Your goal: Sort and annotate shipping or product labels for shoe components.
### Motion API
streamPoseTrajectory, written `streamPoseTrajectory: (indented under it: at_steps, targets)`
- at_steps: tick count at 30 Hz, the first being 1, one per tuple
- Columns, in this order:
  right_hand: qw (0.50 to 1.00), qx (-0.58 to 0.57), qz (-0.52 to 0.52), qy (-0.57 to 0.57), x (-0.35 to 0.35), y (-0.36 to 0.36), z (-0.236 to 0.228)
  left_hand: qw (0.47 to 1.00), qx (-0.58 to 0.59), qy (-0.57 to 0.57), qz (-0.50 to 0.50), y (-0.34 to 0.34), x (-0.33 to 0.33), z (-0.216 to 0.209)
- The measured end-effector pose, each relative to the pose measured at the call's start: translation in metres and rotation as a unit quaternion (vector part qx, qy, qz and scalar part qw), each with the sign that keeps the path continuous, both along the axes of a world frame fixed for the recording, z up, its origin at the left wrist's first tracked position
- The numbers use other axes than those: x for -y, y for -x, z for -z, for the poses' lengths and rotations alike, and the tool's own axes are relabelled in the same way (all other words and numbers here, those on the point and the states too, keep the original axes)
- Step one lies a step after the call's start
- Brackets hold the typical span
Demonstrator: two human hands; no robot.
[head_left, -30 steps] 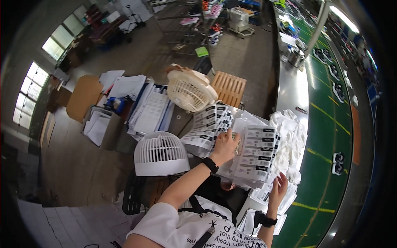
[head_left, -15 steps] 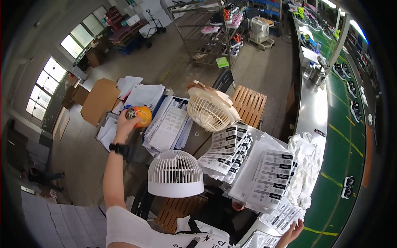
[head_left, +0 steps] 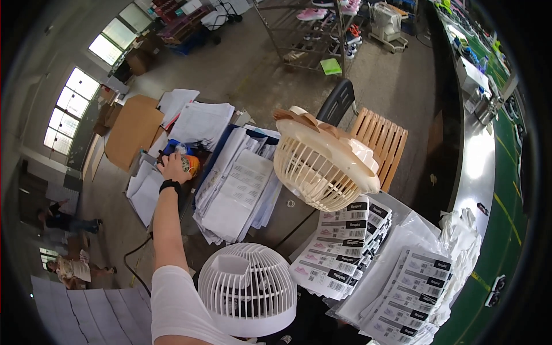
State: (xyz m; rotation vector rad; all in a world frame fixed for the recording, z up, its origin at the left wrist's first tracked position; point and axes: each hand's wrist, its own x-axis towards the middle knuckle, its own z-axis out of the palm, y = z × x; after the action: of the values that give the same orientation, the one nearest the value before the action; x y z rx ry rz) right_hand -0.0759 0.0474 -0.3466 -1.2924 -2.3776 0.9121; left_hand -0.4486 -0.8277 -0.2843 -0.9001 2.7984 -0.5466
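My left hand (head_left: 172, 167), with a black band on its wrist, reaches out to the far left of the table. Its fingers curl over an orange round container (head_left: 194, 167), whose contents are mostly hidden by the hand. A small blue object (head_left: 178, 148) is just beyond it. Beside the hand lie loose white papers (head_left: 147, 187) in a tray, and to its right a thick stack of printed sheets (head_left: 239, 179) fills a blue file box. My right hand is out of the picture.
A white caged fan (head_left: 247, 293) stands close to me; a cream fan (head_left: 325, 167) stands farther right. Sheets of shoe labels (head_left: 333, 253) and plastic bags (head_left: 382, 270) cover the right side. Beyond them runs a metal ledge (head_left: 474, 167) beside a green conveyor (head_left: 512, 213).
My left hand has lowered the orange container toward the table, beside the blue object. The view has shifted, and my right hand has left the picture.
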Motion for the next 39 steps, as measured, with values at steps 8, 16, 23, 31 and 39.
streamPoseTrajectory:
  at_steps: [8, 16, 23, 31, 39]
  targets:
    - [0.997, 0.063, -0.041, -0.013, 0.021, 0.046, -0.002, 0.997, 0.066, 0.038, -0.006, -0.014, 0.044, 0.037]
    - [0.986, -0.114, 0.017, 0.119, 0.041, -0.014, 0.003, 0.980, -0.016, -0.095, 0.172, -0.009, 0.036, -0.023]
    - [0.969, -0.110, -0.038, 0.217, 0.173, -0.032, -0.067, 0.737, -0.351, 0.082, 0.572, -0.100, -0.297, -0.293]
    - [0.969, 0.152, -0.120, 0.152, 0.192, -0.203, -0.073, 0.534, 0.211, -0.432, 0.695, -0.215, -0.529, -0.272]
    - [0.940, 0.197, 0.249, 0.122, 0.204, -0.364, -0.030, 0.304, 0.539, -0.393, 0.680, -0.401, -0.702, -0.089]
